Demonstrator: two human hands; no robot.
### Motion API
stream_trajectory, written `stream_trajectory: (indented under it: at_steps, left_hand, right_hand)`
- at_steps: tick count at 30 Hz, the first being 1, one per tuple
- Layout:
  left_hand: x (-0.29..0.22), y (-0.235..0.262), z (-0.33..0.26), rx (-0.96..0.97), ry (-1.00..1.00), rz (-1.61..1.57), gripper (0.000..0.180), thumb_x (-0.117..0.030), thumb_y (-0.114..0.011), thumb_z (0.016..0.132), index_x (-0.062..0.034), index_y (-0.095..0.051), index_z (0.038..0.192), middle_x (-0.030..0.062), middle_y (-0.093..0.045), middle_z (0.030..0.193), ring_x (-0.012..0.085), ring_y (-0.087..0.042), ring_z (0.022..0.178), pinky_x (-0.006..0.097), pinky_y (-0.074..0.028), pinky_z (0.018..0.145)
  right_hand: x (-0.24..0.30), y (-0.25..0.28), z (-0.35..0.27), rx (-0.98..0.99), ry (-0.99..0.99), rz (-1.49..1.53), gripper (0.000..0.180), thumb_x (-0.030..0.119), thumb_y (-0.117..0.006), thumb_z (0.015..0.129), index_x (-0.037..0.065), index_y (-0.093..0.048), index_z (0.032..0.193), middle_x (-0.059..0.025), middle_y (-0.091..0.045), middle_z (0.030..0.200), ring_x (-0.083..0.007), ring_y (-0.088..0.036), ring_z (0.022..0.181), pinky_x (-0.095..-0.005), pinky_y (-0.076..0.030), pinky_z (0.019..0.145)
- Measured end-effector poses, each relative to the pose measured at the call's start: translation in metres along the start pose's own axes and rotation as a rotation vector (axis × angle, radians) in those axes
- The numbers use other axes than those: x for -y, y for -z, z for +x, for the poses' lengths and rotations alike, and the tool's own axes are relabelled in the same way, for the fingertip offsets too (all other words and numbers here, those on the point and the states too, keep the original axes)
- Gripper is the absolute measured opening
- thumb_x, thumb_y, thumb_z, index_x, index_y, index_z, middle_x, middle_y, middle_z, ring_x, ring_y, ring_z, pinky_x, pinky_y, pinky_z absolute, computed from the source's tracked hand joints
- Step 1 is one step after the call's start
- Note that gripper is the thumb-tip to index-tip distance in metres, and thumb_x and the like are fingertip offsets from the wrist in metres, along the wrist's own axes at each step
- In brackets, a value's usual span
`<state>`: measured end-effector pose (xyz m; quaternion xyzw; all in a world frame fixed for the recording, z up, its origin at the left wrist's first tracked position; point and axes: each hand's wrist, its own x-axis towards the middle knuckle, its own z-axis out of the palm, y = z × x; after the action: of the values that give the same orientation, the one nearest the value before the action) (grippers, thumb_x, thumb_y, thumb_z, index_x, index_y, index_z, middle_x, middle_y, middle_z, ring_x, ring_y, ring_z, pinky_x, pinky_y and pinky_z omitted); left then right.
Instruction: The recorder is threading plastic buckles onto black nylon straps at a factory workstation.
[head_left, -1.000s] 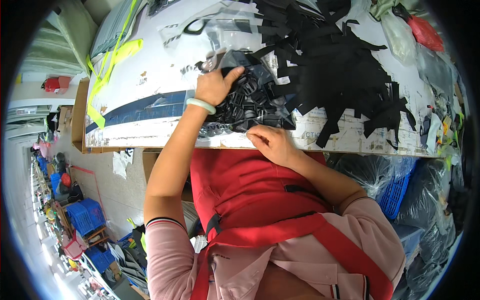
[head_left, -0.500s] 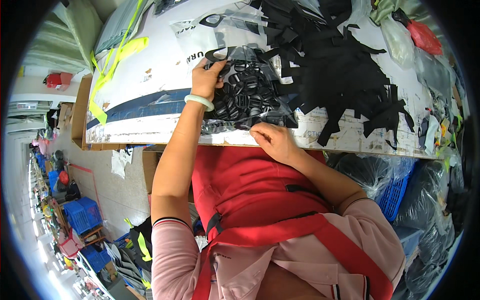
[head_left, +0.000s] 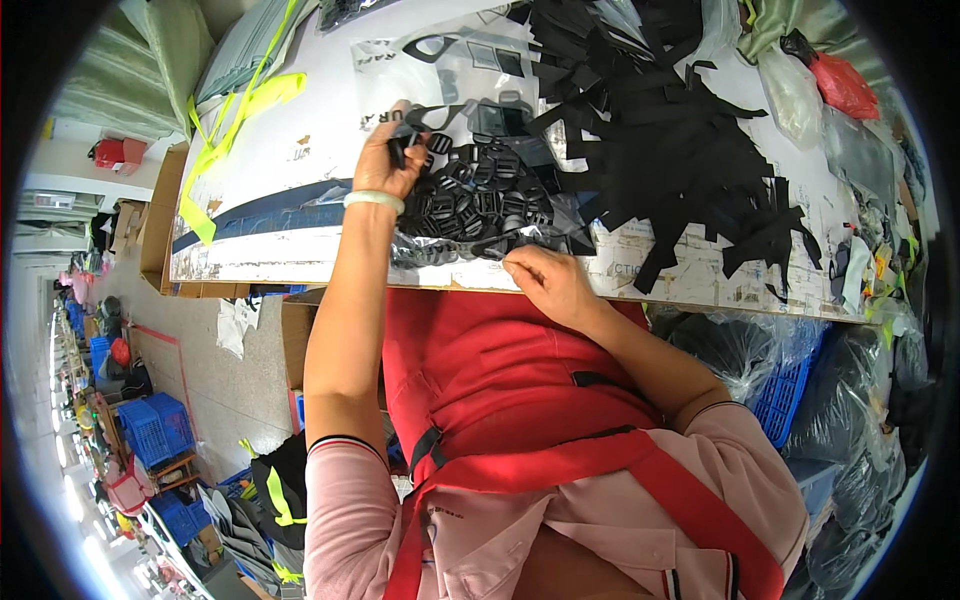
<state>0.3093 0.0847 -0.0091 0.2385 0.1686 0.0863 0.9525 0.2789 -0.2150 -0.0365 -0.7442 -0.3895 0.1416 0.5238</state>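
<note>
A clear plastic bag full of black plastic buckles (head_left: 478, 195) lies on the worktable (head_left: 300, 170). My left hand (head_left: 388, 160), with a pale green bangle on the wrist, grips the bag's left upper edge beside a black buckle. My right hand (head_left: 545, 280) rests at the table's near edge, pinching the bag's lower edge with fingers closed on the plastic. A heap of cut black webbing strips (head_left: 690, 140) spreads across the table to the right of the bag.
Yellow-green straps (head_left: 235, 115) lie at the table's left end. A red bag (head_left: 840, 85) and clear bags sit at far right. Blue crates (head_left: 150, 430) stand on the floor left; a blue crate and dark plastic sacks (head_left: 790, 380) under the table right.
My left hand has moved up and away along the bag's left edge. The right hand has stayed at the near edge. The view has shifted slightly.
</note>
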Motion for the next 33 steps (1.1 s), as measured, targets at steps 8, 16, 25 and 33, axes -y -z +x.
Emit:
stream_trajectory:
  at_steps: [8, 16, 25, 33]
  left_hand:
    - [-0.012, -0.003, -0.034, -0.105, -0.171, 0.138, 0.024, -0.007, -0.063, 0.085, -0.0039, -0.057, 0.108, 0.0116, -0.061, 0.093, 0.0271, -0.063, 0.073, 0.024, -0.044, 0.043]
    - [-0.04, 0.031, -0.057, -0.067, -0.26, 0.074, 0.031, -0.009, -0.065, 0.086, -0.005, -0.056, 0.115, 0.0105, -0.061, 0.093, 0.0253, -0.062, 0.075, 0.022, -0.042, 0.042]
    - [-0.044, 0.045, -0.064, -0.102, -0.238, 0.035, 0.021, -0.011, -0.059, 0.09, -0.0048, -0.057, 0.11, 0.0129, -0.063, 0.089, 0.0251, -0.063, 0.072, 0.022, -0.042, 0.04]
    - [-0.041, 0.059, -0.073, -0.077, -0.239, 0.005, 0.021, -0.011, -0.06, 0.09, -0.0045, -0.058, 0.109, 0.0098, -0.062, 0.091, 0.0254, -0.063, 0.074, 0.023, -0.043, 0.043]
  right_hand:
    - [-0.006, -0.001, -0.001, -0.036, 0.04, -0.037, 0.009, 0.011, -0.062, 0.087, 0.005, -0.062, 0.093, -0.0111, -0.065, 0.084, -0.025, -0.064, 0.066, -0.0322, -0.05, 0.058]
    - [0.022, 0.027, 0.057, -0.216, 0.032, 0.293, 0.013, 0.006, -0.055, 0.092, 0.001, -0.06, 0.104, -0.0004, -0.058, 0.072, -0.006, -0.053, 0.065, -0.0225, -0.043, 0.059]
    - [-0.06, -0.001, 0.29, -0.113, -0.107, -0.598, 0.041, 0.009, -0.051, 0.084, 0.018, -0.059, 0.122, -0.0093, -0.049, 0.132, -0.0311, -0.046, 0.123, -0.0394, -0.038, 0.102]
    - [-0.068, -0.025, 0.292, 0.065, 0.222, -0.953, 0.049, 0.031, -0.054, 0.088, -0.002, -0.051, 0.123, -0.015, -0.047, 0.131, -0.0322, -0.046, 0.12, -0.0425, -0.04, 0.097]
